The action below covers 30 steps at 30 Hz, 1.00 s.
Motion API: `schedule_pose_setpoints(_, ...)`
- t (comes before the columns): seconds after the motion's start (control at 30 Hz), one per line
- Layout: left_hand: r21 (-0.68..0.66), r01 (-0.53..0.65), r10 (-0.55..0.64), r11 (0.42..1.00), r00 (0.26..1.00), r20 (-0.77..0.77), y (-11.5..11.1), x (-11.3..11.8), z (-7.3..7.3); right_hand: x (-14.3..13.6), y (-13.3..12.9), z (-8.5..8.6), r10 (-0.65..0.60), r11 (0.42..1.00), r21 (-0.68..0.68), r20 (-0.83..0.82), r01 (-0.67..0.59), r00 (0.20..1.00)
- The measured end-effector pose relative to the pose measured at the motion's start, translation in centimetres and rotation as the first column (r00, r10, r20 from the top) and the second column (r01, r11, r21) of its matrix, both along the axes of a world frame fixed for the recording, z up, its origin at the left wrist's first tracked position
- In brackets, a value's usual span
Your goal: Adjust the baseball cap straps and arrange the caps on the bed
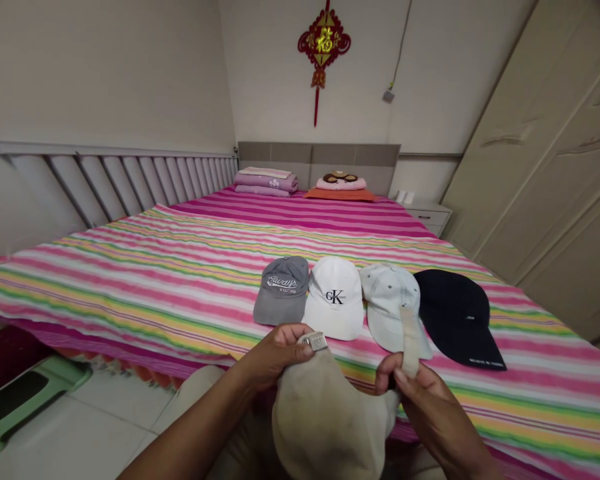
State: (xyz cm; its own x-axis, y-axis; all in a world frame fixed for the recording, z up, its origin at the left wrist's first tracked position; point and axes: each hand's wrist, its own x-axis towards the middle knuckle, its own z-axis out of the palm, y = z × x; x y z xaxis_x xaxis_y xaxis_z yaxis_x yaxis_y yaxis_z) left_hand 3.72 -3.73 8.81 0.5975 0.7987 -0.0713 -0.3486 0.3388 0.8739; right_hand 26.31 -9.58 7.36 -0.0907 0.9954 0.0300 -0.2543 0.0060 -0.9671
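Observation:
A beige cap [330,413] hangs between my two hands in front of the bed, its back opening facing up. My left hand [280,350] pinches the edge beside the metal buckle. The loose strap end of the cap stands upright in the fingers of my right hand [425,393]. Beyond it, four caps would be several in a row on the bedspread: a grey cap [283,287], a white cap [334,293], a pale blue cap [387,293] and a black cap [455,310]. The upright strap covers part of the pale blue cap.
The caps lie on a striped bedspread [155,267]. Folded purple bedding [267,181] and a pink pillow [341,183] are by the headboard [355,157]. A green stool [55,373] stands at lower left, a white nightstand [427,217] at the far right, near a wardrobe [545,167].

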Motion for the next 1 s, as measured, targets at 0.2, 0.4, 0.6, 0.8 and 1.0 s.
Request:
schedule_pose_setpoints(0.2,0.016,-0.060,0.062,0.998,0.990,-0.129,-0.7,0.5,0.5,-0.9,-0.1,0.1,0.000,1.000,0.027,0.025,-0.001,1.000)
schedule_pose_setpoints(0.4,0.013,-0.053,0.054,0.999,0.983,-0.177,-1.1,1.5,0.7,-3.3,0.1,1.7,0.068,0.997,-0.046,0.068,-0.065,0.995)
schedule_pose_setpoints(0.6,0.052,-0.030,0.042,0.998,0.970,-0.239,-1.2,1.9,0.6,-5.3,0.8,2.9,0.130,0.985,-0.113,-0.013,-0.131,0.991)
schedule_pose_setpoints(0.8,0.167,-0.034,0.094,0.985,0.927,-0.363,-0.9,1.8,0.3,-5.5,1.1,2.8,0.174,0.971,-0.166,-0.006,-0.173,0.985)
schedule_pose_setpoints(1.0,0.263,0.032,0.070,0.964,0.927,-0.369,-0.8,1.8,0.2,-5.2,1.1,2.5,0.225,0.953,-0.187,-0.093,-0.239,0.970)
